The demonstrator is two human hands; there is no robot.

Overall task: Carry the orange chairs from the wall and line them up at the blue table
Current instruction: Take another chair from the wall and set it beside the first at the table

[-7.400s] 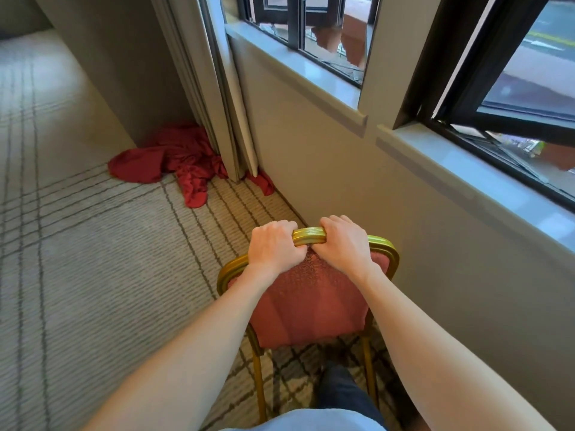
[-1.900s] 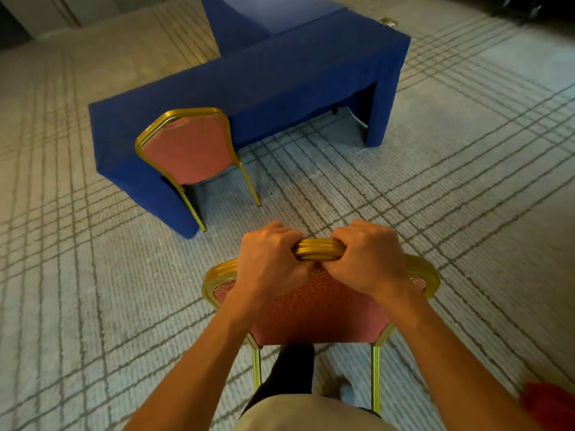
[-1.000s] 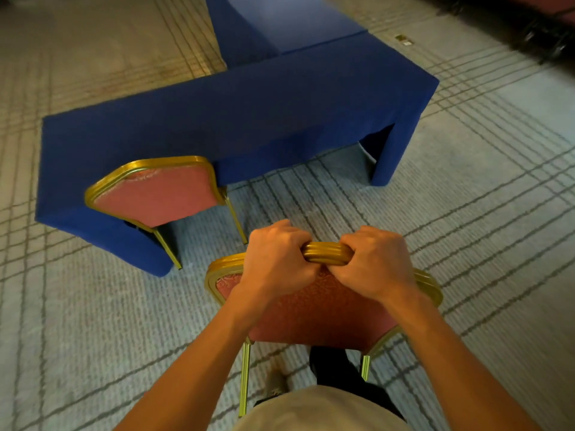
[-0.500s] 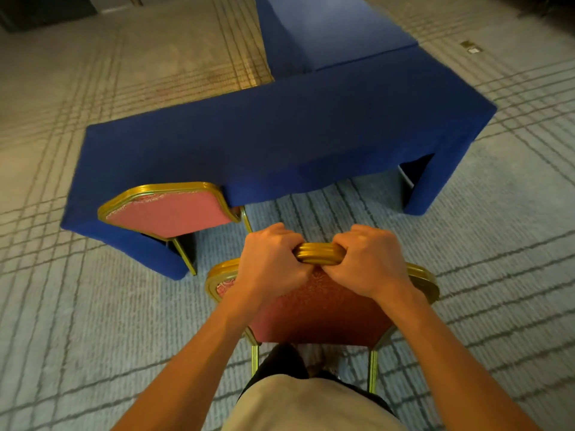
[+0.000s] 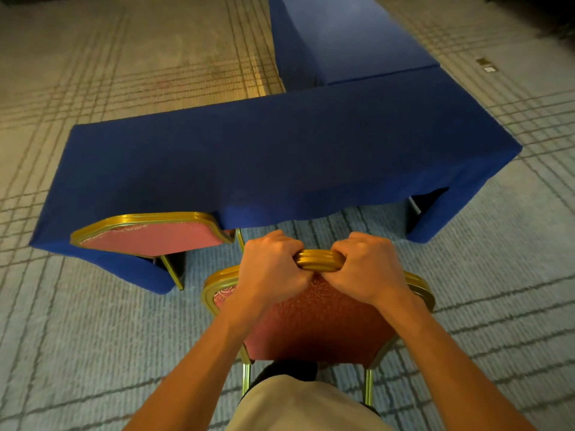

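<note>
An orange chair [image 5: 314, 325] with a gold frame is right in front of me, its back towards me. My left hand [image 5: 270, 269] and my right hand [image 5: 367, 269] both grip the gold top rail of its back, side by side. The blue table [image 5: 264, 163], draped in a blue cloth, stands just beyond it. A second orange chair [image 5: 152, 236] is tucked against the table's near side at the left, its seat hidden under the cloth.
A second blue-draped table [image 5: 348, 42] joins the first at the back and runs away from me. Striped carpet [image 5: 93, 321] surrounds everything. A small floor plate [image 5: 485, 65] lies at the far right. My own legs show below the chair.
I have carried the chair from the wall by the window across the carpet. Over the last second the table and the placed chair have come much closer; my grip is unchanged.
</note>
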